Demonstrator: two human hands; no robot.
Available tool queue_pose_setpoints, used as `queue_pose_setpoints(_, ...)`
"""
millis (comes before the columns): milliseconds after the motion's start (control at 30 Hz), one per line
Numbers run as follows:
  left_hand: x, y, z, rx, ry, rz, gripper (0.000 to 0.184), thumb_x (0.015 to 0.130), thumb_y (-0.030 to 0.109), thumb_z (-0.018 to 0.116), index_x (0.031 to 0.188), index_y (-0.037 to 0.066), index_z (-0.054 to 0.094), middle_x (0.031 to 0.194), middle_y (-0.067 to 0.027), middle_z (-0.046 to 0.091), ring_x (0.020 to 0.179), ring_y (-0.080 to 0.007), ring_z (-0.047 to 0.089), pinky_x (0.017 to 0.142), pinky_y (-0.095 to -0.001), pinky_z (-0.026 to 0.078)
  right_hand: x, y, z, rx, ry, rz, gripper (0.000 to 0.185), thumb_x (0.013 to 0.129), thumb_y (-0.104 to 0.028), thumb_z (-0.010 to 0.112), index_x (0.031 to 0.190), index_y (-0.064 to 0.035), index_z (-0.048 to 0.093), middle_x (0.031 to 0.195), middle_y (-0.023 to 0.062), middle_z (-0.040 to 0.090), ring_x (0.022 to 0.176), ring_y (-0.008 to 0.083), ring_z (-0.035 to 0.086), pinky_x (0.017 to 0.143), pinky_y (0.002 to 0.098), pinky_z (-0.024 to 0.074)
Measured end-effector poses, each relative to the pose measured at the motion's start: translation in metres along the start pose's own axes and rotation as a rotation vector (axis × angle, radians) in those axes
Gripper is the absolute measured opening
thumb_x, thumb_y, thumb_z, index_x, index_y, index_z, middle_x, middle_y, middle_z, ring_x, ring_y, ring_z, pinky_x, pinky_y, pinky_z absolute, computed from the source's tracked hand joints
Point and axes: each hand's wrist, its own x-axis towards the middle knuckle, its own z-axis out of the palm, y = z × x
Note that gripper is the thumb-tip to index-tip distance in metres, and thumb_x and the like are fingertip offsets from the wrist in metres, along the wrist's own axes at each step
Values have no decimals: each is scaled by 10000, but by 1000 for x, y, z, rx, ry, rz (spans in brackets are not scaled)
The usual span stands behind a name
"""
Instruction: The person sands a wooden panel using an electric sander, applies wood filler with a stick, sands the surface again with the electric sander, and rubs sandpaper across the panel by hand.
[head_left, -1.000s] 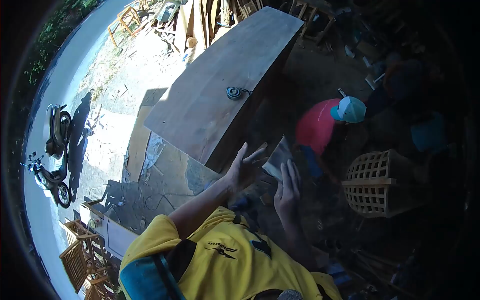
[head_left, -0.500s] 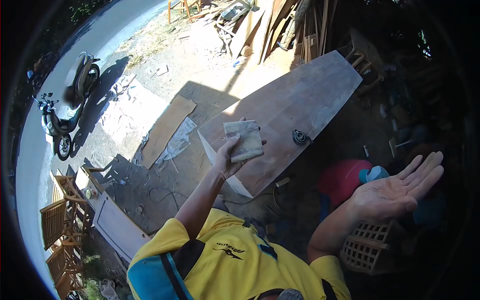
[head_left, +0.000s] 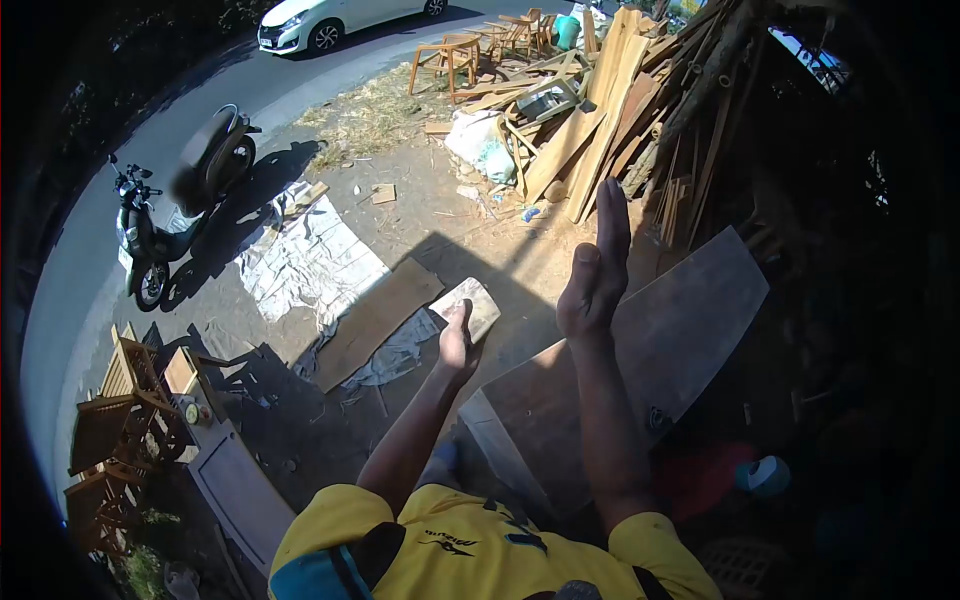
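Note:
My left hand (head_left: 456,346) grips a pale, worn rectangular pad (head_left: 480,310), thumb across its face. Whether the pad is wood or folded sheet, I cannot tell. My right hand (head_left: 597,275) is raised with its fingers stretched upward and nothing in it. Behind and below the right forearm lies a large tapered wooden panel (head_left: 690,335), partly covered by that arm. A small dark round object (head_left: 657,418) rests near the panel's edge, hard to make out in the shade.
Leaning planks (head_left: 600,125) fill the back. Flattened cardboard (head_left: 380,325) and a white sheet (head_left: 315,255) lie on the ground. A motorbike (head_left: 185,200) and white car (head_left: 345,22) stand beyond. Wooden chairs (head_left: 120,430) are at left; a teal-and-white cap (head_left: 765,475) shows at right.
The view has tilted up, bringing a white car into sight. My right hand has swung from the far right, palm up, to upright near the middle. My left hand still holds the pad, now turned.

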Motion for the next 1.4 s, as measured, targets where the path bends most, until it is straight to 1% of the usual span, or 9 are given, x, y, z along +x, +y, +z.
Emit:
queue_pose_setpoints(167, -8, 13, 13, -404, -139, -222, 477, 1150, 410, 470, 1472, 68, 555, 1454, -85, 647, 1332, -267, 618, 1139, -427, 487, -122, 60, 101, -199, -811, 351, 674, 1116, -578, 383, 1563, -95, 525, 1604, 198, 503, 1566, 361, 353, 1291, 633, 125)
queue_pose_setpoints(300, -27, 29, -42, 726, -125, 192, 424, 1160, 307, 423, 1470, 56, 565, 1422, -123, 653, 1316, -269, 624, 1118, -421, 494, -87, 60, 67, -144, -485, 394, 666, 1099, -490, 515, 1582, -32, 475, 1611, 230, 481, 1516, 411, 418, 1252, 576, 280)
queue_pose_setpoints(400, -40, 43, -31, 101, 224, -208, 417, 1158, 274, 414, 1481, 39, 534, 1433, -137, 635, 1320, -267, 612, 1123, -406, 482, -64, -12, 52, 209, -181, 122, 626, 1104, -455, 506, 1600, -74, 469, 1638, 220, 445, 1492, 447, 433, 1246, 561, 298)
queue_pose_setpoints(467, -50, 39, 10, 80, -220, -1, 436, 1141, 258, 423, 1508, 35, 498, 1463, -131, 611, 1317, -265, 601, 1127, -423, 476, -105, -17, 71, 129, -563, -101, 626, 1105, -485, 481, 1605, -107, 471, 1642, 196, 450, 1484, 448, 442, 1261, 589, 254)
queue_pose_setpoints(567, -81, 45, 13, -42, -147, -87, 528, 1104, 281, 429, 1571, 35, 435, 1543, -158, 554, 1428, -310, 540, 1182, -466, 452, -154, 22, 79, 125, -717, 249, 671, 1095, -553, 486, 1578, -89, 488, 1567, 203, 543, 1478, 385, 482, 1276, 614, 172)
queue_pose_setpoints(767, -147, 112, -43, 654, -108, -293, 523, 1119, 303, 475, 1541, -4, 501, 1482, -180, 621, 1360, -298, 613, 1176, -457, 473, -201, 40, 59, 505, -484, 704, 508, 1069, -260, 669, 1500, -14, 557, 1298, 247, 728, 1172, 316, 742, 956, 395, 591)
queue_pose_setpoints(1000, -150, 97, -43, 1230, -366, -622, 443, 1102, 289, 631, 1391, -46, 648, 1333, -124, 707, 1219, -153, 639, 1035, -362, 537, -234, -7, 30, 808, -935, 857, 409, 1031, -265, 737, 1325, 17, 693, 1144, 164, 785, 1058, 171, 743, 940, 339, 579)
queue_pose_setpoints(1167, -133, 83, -59, 1416, -181, -181, 437, 1051, 255, 691, 1399, -7, 653, 1313, -152, 731, 1187, -236, 702, 981, -406, 577, -224, -23, 14, 352, -695, 990, 277, 1001, -211, 764, 1166, 10, 733, 1012, 121, 791, 905, 108, 711, 831, 339, 582)
queue_pose_setpoints(1400, -68, 147, -105, 625, 79, -451, 570, 1123, 415, 558, 1529, 19, 500, 1414, -203, 665, 1272, -269, 672, 1042, -381, 545, -240, -33, 134, 175, -508, 310, 213, 880, -146, 818, 1021, -24, 715, 949, 119, 723, 838, 290, 739, 736, 386, 584)
